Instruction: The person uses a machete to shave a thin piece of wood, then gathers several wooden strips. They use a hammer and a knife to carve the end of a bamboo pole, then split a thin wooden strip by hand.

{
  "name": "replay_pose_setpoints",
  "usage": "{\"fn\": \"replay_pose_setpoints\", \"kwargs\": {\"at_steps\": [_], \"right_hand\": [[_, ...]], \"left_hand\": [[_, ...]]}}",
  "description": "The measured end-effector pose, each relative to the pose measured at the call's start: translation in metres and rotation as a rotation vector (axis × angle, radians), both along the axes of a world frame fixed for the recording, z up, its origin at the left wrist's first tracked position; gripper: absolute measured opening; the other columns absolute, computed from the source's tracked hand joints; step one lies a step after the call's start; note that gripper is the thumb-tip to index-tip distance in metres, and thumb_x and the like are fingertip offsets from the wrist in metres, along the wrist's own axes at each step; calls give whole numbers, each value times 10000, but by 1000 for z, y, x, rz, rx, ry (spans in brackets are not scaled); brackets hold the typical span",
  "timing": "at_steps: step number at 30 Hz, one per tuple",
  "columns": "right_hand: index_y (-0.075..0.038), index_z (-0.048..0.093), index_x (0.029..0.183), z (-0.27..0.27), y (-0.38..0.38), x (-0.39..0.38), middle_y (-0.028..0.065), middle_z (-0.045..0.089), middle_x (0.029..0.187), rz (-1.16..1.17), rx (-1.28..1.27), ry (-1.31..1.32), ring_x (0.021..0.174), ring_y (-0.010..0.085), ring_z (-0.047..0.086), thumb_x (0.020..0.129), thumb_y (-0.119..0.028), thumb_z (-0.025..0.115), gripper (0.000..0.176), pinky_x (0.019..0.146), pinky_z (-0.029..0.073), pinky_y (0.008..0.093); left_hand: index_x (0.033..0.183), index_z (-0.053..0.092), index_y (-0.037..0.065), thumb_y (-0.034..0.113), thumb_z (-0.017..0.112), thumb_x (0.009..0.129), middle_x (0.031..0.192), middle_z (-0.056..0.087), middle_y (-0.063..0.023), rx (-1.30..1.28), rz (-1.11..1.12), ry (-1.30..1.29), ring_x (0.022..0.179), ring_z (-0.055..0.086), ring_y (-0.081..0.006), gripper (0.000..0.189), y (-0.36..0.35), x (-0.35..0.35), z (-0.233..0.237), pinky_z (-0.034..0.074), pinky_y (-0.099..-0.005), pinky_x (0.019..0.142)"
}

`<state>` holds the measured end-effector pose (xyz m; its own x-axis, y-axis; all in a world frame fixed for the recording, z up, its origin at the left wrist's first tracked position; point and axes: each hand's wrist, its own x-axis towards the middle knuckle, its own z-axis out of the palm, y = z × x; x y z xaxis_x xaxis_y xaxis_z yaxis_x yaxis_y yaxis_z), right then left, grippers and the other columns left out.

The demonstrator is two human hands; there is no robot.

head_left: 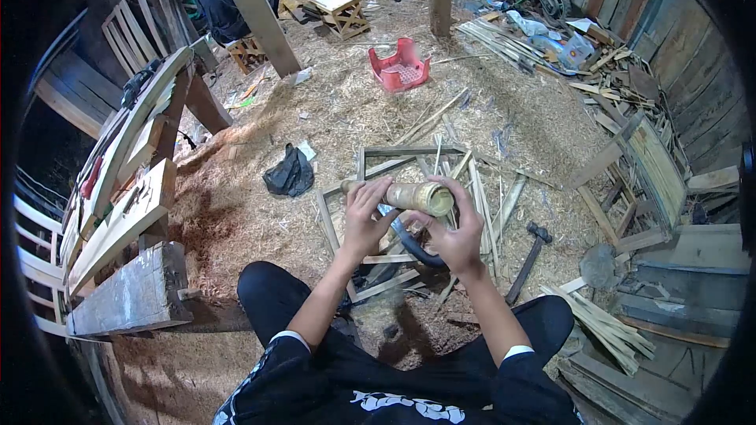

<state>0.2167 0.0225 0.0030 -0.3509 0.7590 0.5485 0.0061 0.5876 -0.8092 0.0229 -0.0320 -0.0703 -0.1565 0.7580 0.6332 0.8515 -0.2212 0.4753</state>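
Observation:
A short bamboo tube (409, 195) lies across both my hands, nearly level, its pale open-looking end facing right. My left hand (366, 211) is wrapped round its left part, with the fingers over the top. My right hand (458, 228) grips it near the right end, the thumb beneath and the fingers curled behind. Just below the tube, a dark blue curved handle (421, 248) shows between my hands; what it belongs to is hidden. Under them, a wooden frame (327, 220) and thin strips (480, 205) lie on the shavings.
A hammer (529, 264) lies right of my hands, a black plastic bag (290, 171) left. Further off sit a red plastic stool (400, 71) and a small wooden stand (340, 14). A workbench (130, 220) stands left; split strips (602, 327) lie right. Another person (224, 4) is at the back left.

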Motion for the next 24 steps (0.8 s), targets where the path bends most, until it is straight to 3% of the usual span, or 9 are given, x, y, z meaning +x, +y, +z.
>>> {"fn": "replay_pose_setpoints", "kwargs": {"at_steps": [6,12,16,17,24], "right_hand": [[-16,547,1320,12,1,6,153,657,1268,89,47,84,1165,278,652,777,-115,853,631,979,529,382],[-5,513,1350,39,0,25,139,635,1266,31,87,69,1171,221,623,763,-109,859,689,1010,507,367],[-32,530,1356,48,0,22,137,651,1252,-30,204,-17,1148,248,642,739,-102,867,706,986,518,373],[-15,542,1353,49,1,20,169,651,1271,-15,219,-31,1151,304,657,773,-113,848,663,943,540,393],[-29,546,1364,51,-4,12,172,643,1289,-47,189,-116,1189,327,637,774,-107,835,662,965,533,413]], "left_hand": [[1321,608,65,73,786,710,1282,669,-92,14,-46,43,1193,618,-262,636,-5,-3,16,379,-436,1062],[1298,635,75,77,794,706,1274,678,-83,81,-98,3,1201,621,-260,613,7,14,45,383,-429,1063],[1308,639,97,79,796,730,1320,659,-84,5,-216,-152,1234,608,-256,599,11,19,44,382,-426,1078],[1317,633,92,82,797,738,1320,658,-88,-16,-252,-175,1234,607,-259,602,12,18,40,381,-427,1078],[1338,623,87,135,836,737,1244,685,-106,-49,-298,-331,1150,633,-271,639,6,18,47,412,-418,1044]]}}
